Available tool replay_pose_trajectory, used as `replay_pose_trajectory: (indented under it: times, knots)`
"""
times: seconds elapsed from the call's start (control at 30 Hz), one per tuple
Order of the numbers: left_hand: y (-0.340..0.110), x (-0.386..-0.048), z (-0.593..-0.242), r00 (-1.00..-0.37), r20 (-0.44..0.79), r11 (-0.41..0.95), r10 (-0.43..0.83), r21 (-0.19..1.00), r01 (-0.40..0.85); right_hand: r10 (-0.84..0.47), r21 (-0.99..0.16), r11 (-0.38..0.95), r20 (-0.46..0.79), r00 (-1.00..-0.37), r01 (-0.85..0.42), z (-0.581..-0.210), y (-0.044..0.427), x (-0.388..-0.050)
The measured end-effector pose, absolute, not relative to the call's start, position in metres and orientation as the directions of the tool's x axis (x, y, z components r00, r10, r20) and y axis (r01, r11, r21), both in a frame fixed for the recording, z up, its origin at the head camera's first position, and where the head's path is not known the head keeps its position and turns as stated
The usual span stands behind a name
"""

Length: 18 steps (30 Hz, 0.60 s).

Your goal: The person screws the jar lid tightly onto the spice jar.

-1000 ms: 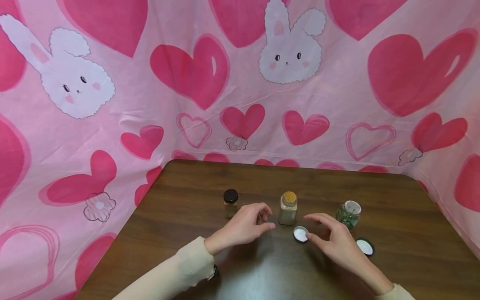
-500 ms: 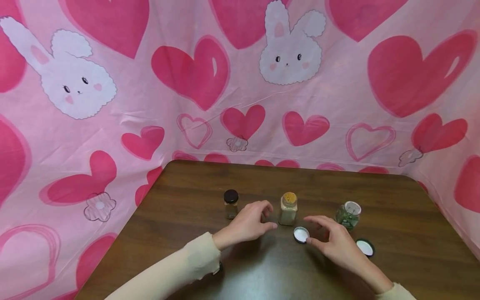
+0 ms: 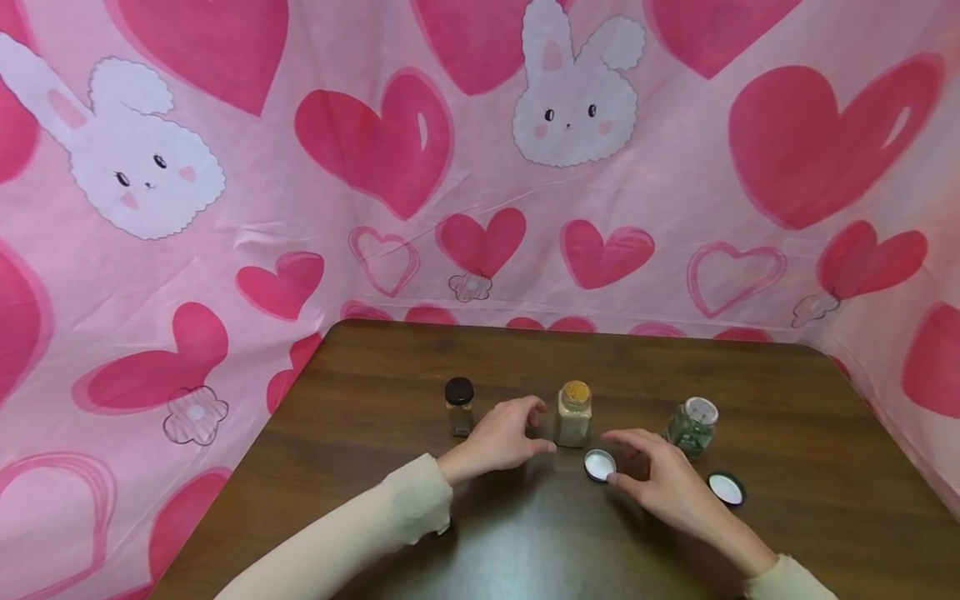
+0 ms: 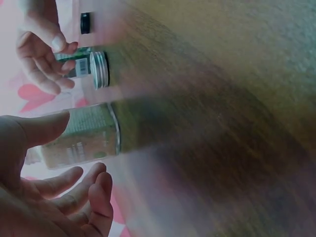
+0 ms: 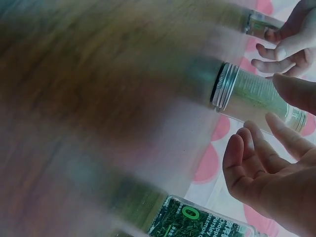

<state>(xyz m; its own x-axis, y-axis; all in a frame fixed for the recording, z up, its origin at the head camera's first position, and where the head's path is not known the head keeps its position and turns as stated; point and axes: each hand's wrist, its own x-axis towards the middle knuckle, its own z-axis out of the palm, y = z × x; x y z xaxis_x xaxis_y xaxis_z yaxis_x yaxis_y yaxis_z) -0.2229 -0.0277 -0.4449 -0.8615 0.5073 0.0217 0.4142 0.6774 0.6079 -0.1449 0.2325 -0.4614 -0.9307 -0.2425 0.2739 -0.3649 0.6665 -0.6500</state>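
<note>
In the head view a square glass jar of pale beige powder [image 3: 573, 428] with an uncovered yellowish top stands upright between the hands. My left hand [image 3: 501, 437] hovers just left of it, fingers loosely bent and holding nothing; the left wrist view shows a gap between thumb and fingers. A round lid [image 3: 599, 467] lies white inside up in front of the jar. Beside that lid is my right hand [image 3: 667, 483], thumb and fingers apart with nothing between them. Behind the right hand stands a glass jar of chopped parsley [image 3: 690, 431], its cap off and a white top showing.
A small jar with a black cap [image 3: 459, 407] stands left, behind the left hand. A second lid [image 3: 727, 488], dark-rimmed and white inside, lies right of the right hand. The brown wooden table [image 3: 375, 375] meets a pink heart-patterned cloth [image 3: 405, 283] at the back.
My left hand has shifted slightly right, closer to the beige powder jar. The right hand stays almost in place, and the jars and lids stand as before.
</note>
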Motion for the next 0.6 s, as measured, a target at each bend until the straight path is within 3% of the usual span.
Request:
replay_pose_trajectory:
  times: [0.6]
  knots:
    - [-0.01,-0.234,-0.45,-0.872,0.004,0.702,0.49,0.591,0.397,-0.284,-0.646,0.687,0.18,-0.942,-0.331,-0.464,0.232,-0.15]
